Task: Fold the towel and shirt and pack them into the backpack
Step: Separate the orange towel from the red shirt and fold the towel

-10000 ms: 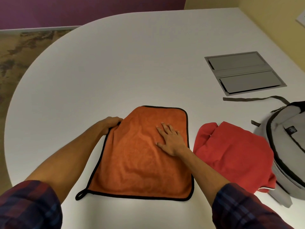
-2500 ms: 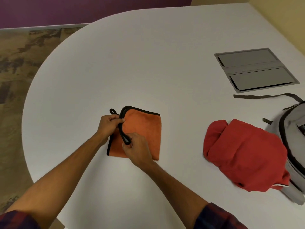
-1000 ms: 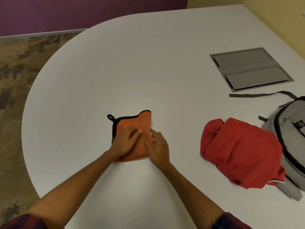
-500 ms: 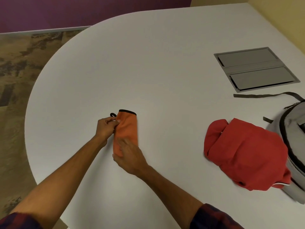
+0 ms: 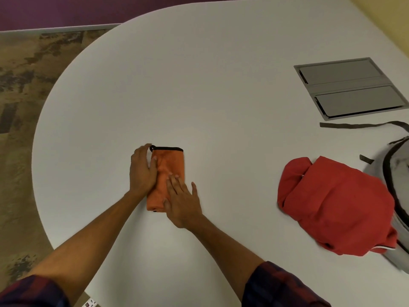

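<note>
Both hands lie flat on the towel (image 5: 169, 171), now a narrow folded strip on the surface (image 5: 199, 89): my left hand (image 5: 141, 171) braces its left edge, my right hand (image 5: 182, 201) presses the near end, fingers straight. Press evenly (or the layers spring open). Shirt (image 5: 336, 207) waits against the backpack (image 5: 398, 173), well to the right.

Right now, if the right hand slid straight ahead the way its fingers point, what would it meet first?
The right hand lies flat on the folded orange towel, fingers pointing away along it. It would likely just ride over the towel to its black-trimmed far end; beyond that only bare white table shows in that line.
</note>
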The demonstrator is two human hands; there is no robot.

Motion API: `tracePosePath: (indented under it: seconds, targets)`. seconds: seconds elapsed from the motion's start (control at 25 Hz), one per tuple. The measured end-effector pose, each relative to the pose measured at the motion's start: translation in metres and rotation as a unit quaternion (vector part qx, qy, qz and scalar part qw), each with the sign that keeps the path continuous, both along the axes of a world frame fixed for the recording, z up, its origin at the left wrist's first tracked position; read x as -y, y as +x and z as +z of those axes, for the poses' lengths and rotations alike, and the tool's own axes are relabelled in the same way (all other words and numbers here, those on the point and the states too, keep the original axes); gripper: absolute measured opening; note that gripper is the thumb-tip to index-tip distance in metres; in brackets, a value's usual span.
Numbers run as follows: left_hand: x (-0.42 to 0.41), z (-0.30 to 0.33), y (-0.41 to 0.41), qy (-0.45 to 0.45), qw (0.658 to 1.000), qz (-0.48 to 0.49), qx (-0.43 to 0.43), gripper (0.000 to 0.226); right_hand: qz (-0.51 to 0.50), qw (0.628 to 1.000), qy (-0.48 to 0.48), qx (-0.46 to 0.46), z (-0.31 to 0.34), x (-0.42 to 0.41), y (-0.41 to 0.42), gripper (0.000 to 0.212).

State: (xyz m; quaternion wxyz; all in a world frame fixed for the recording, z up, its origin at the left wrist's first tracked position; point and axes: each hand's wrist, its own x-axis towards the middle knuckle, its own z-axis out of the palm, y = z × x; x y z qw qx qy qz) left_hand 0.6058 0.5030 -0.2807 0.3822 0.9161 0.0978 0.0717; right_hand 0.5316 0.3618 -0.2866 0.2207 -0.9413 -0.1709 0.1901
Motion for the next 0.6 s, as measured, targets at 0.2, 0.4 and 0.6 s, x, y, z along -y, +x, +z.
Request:
tracePosePath:
  seconds: [0.2, 0.4, 0.6]
  targets:
    - [-0.005, -0.017, -0.005, 0.207, 0.947, -0.246, -0.01, 0.055, -0.019, 0.999, 0.007, 0.034, -0.002, 0.004, 0.002, 0.08]
    - [-0.014, -0.035, -0.003, 0.243, 0.921, -0.281, -0.115, 0.071, -0.026, 0.999, 0.007, 0.02, -0.016, 0.01, 0.002, 0.08]
    - [0.005, -0.022, -0.014, 0.295, 0.928, -0.218, -0.06, 0.068, -0.051, 0.997, 0.018, 0.051, -0.009, 0.008, 0.0, 0.083]
